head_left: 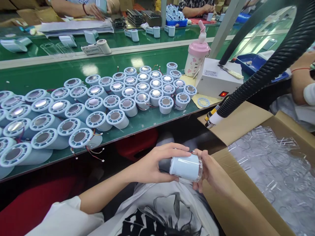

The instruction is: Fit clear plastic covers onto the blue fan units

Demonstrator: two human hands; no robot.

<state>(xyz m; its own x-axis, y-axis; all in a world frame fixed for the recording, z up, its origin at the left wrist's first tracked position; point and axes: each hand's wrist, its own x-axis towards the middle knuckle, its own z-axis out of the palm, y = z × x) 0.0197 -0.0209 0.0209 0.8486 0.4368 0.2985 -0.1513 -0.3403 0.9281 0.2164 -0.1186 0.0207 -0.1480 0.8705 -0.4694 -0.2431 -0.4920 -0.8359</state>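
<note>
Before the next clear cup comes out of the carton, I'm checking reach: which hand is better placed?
Probably the right hand: it only touches the clear end of the pale blue cylinder and sits beside the open carton. The left hand holds the cylinder's far end.

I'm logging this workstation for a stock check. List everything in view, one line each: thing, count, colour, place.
cylinder units: dozens, pale blue with silver centres, crowded on the green bench
held cylinder: one, pale blue with a clear end cap, between both hands
green bench: one, green, across the view
drink bottle: one, pink and white, beside the white box
white box: one, white with a red lit switch, bench right
black hose: one, black, ribbed, upper right
cardboard box: one, brown, lower right
clear plastic parts: many, transparent, inside the cardboard box
left hand: grips the cylinder's body
right hand: on the clear end
</note>
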